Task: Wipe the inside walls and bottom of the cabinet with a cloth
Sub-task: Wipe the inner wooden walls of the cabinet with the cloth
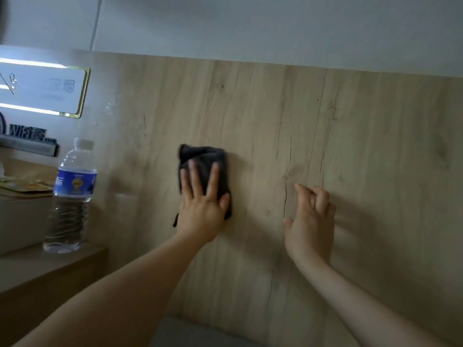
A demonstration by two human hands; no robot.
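Observation:
A dark grey cloth (200,156) lies flat against a light wood-grain panel (275,116) that fills the middle of the view. My left hand (203,206) presses the cloth to the panel with straight, spread fingers and the thumb out to the right. To the right of it, my right hand (310,221) hovers at the panel with loosely curled fingers and holds nothing. Both forearms reach up from the bottom of the frame. No cabinet interior is visible.
A clear water bottle (71,196) with a blue label stands on a wooden ledge (50,269) at the left. Behind it are a white box (20,221), a gold-edged sign (42,88) and a WiFi plaque (32,139). A white wall (250,23) runs above the panel.

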